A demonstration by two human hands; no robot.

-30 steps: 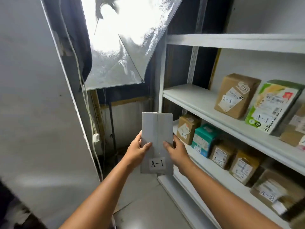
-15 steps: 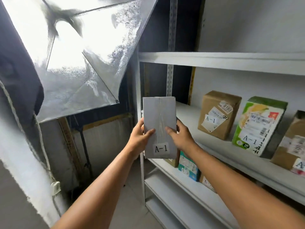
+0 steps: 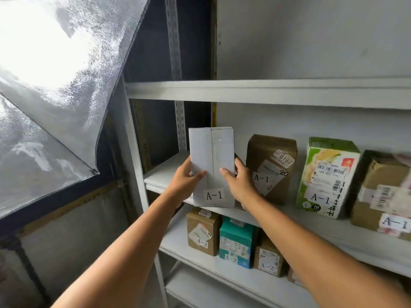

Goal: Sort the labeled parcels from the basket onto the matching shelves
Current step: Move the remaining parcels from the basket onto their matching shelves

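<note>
I hold a flat grey parcel (image 3: 211, 156) upright with an A-1 label at its bottom. My left hand (image 3: 185, 181) grips its left edge and my right hand (image 3: 239, 185) grips its right edge, thumbs on the front. The parcel sits at the left end of the A-1 shelf (image 3: 164, 174), its bottom at the shelf's front lip. To its right on that shelf stand a brown A-1 box (image 3: 272, 165), a green A-1 box (image 3: 327, 176) and another brown A-1 box (image 3: 382, 192). The basket is out of view.
The shelf below (image 3: 178, 243) carries a brown A-2 box (image 3: 202, 232), a teal A-2 box (image 3: 235, 241) and a small A-2 box (image 3: 268, 258). A higher shelf board (image 3: 266, 90) runs above. A silver light reflector (image 3: 55, 74) hangs at the left.
Both hands have raised the grey parcel and carried it right, up to the left end of the A-1 shelf. My view has tilted up and turned toward the shelves.
</note>
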